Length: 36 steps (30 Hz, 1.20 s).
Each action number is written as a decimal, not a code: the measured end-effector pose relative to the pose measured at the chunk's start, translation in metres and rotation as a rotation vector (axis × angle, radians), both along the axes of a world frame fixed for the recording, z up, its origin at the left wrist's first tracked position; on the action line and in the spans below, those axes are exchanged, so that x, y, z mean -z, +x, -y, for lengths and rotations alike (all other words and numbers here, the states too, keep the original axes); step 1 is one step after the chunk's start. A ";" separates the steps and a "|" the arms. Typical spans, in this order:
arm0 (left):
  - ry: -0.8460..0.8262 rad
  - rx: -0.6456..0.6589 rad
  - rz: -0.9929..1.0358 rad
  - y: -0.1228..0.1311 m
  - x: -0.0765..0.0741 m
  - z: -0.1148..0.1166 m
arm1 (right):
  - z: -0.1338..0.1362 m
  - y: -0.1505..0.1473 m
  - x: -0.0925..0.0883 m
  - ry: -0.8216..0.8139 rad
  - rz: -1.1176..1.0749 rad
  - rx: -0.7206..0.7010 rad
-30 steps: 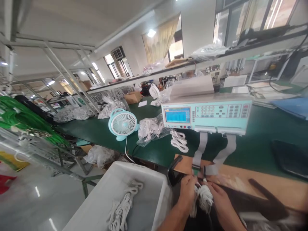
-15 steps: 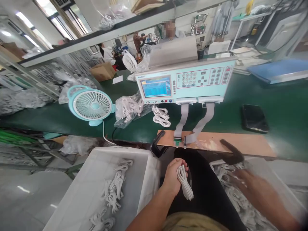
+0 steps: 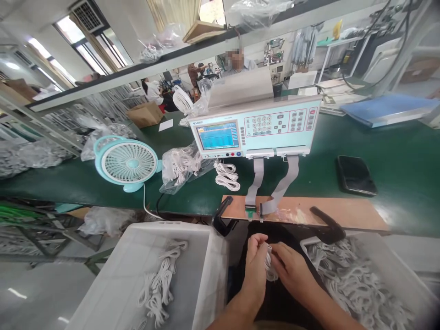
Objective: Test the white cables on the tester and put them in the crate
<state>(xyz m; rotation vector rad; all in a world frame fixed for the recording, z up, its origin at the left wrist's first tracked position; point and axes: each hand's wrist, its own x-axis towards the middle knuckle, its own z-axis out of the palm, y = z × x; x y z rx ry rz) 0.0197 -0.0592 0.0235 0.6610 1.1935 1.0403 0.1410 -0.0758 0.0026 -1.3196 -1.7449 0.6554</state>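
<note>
A coiled white cable (image 3: 271, 271) is between my two hands, low in front of me above my lap. My left hand (image 3: 256, 261) is closed around the bundle from the left. On the other side my right hand (image 3: 288, 266) has its fingers bent against the cable's upper end, where a small connector partly shows. Just beyond my hands, two grey ribbon cables (image 3: 280, 188) run from the tester (image 3: 275, 126) down to small connectors on a wooden board (image 3: 302, 211).
To the left stands a white bin (image 3: 192, 231) with several cable bundles; at right another bin (image 3: 395, 256) holds many more. Black clamps (image 3: 223, 215) grip the board's edge. A fan (image 3: 130, 162), a bagged cable pile (image 3: 180, 165) and a phone (image 3: 356, 175) are on the green table.
My right hand has come from over the right bin to the cable bundle in my left hand. The left hand has turned and now wraps the bundle more from the side.
</note>
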 end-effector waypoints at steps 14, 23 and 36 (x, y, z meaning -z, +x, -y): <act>0.031 0.214 0.072 -0.030 0.009 -0.049 | -0.056 -0.018 0.006 -0.429 -0.632 0.139; -0.087 0.326 0.317 -0.051 0.009 -0.056 | -0.060 -0.023 -0.001 -0.557 -0.842 0.209; 0.302 0.222 -0.309 -0.041 0.020 -0.069 | -0.064 -0.024 0.005 -0.619 -1.033 0.257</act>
